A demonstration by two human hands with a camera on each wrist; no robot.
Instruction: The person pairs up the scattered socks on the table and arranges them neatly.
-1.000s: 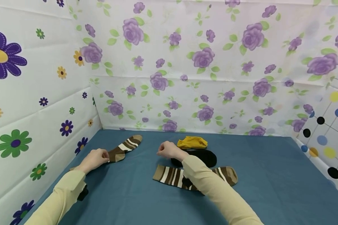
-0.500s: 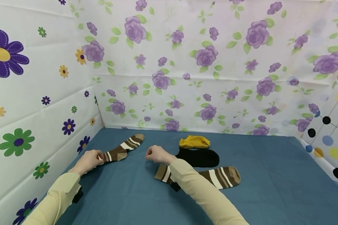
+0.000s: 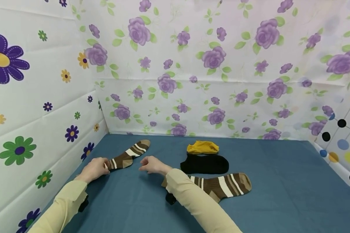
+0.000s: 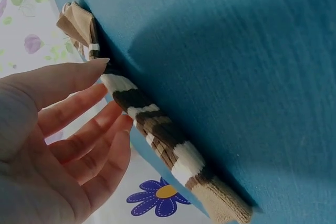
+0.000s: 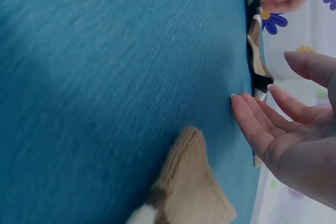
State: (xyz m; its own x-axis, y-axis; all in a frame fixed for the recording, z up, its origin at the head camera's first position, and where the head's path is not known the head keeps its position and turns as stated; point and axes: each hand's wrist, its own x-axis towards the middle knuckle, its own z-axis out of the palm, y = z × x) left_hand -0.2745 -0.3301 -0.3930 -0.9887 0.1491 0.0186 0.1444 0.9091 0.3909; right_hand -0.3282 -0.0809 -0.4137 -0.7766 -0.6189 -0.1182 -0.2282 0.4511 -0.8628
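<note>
My left hand (image 3: 94, 169) is at the leg of a brown, white and tan striped sock (image 3: 122, 160) on the left of the table. In the left wrist view, its thumb tip touches the sock's edge and its loosely bent fingers lie alongside, with a gap between thumb and forefinger. My right hand (image 3: 155, 165) hovers to the right of that sock, fingers relaxed and holding nothing. Under the right forearm lies a second striped sock (image 3: 230, 186), its cuff partly hidden by the sleeve. The tan cuff of this sock (image 5: 191, 182) shows low in the right wrist view.
Behind the second striped sock lie a black sock (image 3: 205, 164) and a yellow sock (image 3: 202, 147), one behind the other. The blue tabletop (image 3: 280, 168) is bounded by a flowered back wall (image 3: 175, 106) and a daisy-patterned left wall (image 3: 46, 129).
My right hand has moved left, away from the black sock and toward the left striped sock. My left hand has stayed near that sock's leg, shifting only slightly.
</note>
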